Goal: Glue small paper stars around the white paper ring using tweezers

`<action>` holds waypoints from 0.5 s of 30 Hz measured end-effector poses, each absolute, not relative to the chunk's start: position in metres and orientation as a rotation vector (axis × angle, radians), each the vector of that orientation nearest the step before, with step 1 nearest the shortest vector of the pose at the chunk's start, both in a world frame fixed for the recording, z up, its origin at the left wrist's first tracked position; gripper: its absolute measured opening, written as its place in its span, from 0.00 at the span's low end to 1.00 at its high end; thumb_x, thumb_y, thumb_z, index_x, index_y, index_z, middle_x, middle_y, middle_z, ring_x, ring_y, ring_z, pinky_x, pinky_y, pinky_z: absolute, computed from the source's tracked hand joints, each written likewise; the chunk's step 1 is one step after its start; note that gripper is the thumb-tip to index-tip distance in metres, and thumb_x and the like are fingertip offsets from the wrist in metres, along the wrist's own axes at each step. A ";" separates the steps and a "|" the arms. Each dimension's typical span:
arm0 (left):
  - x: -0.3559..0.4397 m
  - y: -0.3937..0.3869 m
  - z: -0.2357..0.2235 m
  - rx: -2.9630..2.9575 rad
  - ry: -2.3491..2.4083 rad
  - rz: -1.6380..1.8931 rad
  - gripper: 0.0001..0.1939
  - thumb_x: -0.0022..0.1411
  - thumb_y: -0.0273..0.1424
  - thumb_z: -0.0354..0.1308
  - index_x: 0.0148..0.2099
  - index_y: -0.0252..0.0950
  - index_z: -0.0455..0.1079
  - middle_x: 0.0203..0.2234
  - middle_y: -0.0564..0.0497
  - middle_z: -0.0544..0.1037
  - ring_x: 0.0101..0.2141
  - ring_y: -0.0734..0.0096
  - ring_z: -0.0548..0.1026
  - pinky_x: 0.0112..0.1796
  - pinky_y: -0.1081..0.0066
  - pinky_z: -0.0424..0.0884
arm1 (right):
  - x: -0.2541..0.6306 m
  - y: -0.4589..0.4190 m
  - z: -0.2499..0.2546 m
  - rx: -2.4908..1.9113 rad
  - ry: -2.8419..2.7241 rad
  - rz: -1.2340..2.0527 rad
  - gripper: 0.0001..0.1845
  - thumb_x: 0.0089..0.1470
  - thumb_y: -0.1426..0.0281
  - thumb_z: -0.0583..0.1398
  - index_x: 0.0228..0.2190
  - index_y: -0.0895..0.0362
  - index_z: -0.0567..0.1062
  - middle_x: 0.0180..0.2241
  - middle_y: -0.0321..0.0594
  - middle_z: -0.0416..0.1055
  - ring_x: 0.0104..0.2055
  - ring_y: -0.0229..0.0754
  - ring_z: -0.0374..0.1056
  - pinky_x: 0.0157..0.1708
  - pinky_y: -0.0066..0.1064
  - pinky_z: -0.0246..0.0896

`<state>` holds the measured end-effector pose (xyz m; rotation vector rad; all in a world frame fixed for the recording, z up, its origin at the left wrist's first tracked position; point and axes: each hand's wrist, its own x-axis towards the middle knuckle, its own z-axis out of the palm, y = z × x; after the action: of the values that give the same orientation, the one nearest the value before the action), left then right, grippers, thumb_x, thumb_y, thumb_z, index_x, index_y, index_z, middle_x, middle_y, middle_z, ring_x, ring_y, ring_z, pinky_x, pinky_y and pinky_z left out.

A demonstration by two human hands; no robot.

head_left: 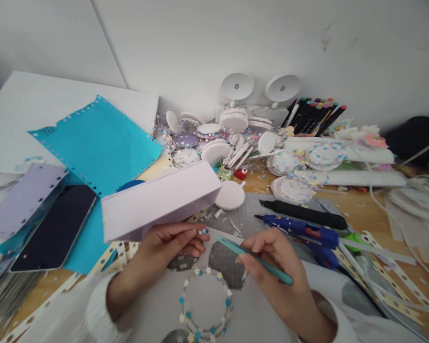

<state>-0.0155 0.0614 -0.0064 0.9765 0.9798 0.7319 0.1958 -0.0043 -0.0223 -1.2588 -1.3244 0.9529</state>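
Note:
In my right hand (275, 262) is a pair of teal tweezers (268, 267), pointing up and to the left. My left hand (168, 247) pinches at its fingertips, where small blue and white paper flowers (203, 231) show; how many it grips is hard to make out. Below both hands lies a ring (182, 286) with blue, white and cream paper flowers stuck round it. It rests on a white sheet (150, 305) with round cut-out holes. The tweezer tips are apart from the left fingertips.
A pale lilac box (157, 205) stands behind my left hand. On the right lie a blue glue gun (303, 231) and a black craft knife (303, 213). A phone (55, 228) rests at left near blue paper (100, 143). White discs (216, 151) pile up at the back.

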 end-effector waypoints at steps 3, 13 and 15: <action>-0.018 0.061 -0.006 1.091 1.063 0.739 0.16 0.54 0.39 0.65 0.42 0.35 0.78 0.30 0.48 0.82 0.28 0.71 0.78 0.34 0.72 0.77 | 0.196 -0.004 -0.023 -1.270 -1.318 0.951 0.07 0.57 0.69 0.60 0.31 0.50 0.64 0.31 0.35 0.68 0.31 0.36 0.67 0.30 0.25 0.65; -0.014 0.062 -0.005 1.138 1.079 0.698 0.16 0.52 0.40 0.66 0.40 0.34 0.78 0.25 0.48 0.81 0.24 0.72 0.77 0.28 0.73 0.75 | 0.193 -0.002 -0.021 -1.197 -1.395 1.023 0.05 0.57 0.69 0.58 0.32 0.50 0.65 0.30 0.35 0.67 0.28 0.37 0.65 0.26 0.27 0.61; -0.014 0.062 -0.004 1.133 1.061 0.696 0.16 0.52 0.39 0.66 0.40 0.34 0.78 0.25 0.48 0.81 0.23 0.73 0.77 0.27 0.74 0.75 | 0.192 -0.002 -0.021 -1.186 -1.412 1.037 0.05 0.57 0.69 0.58 0.32 0.50 0.64 0.31 0.35 0.67 0.28 0.36 0.64 0.25 0.27 0.60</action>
<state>-0.0142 0.0624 -0.0045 1.1330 1.0605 0.6962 0.1924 -0.0022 -0.0211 -1.1863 -1.4122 1.0373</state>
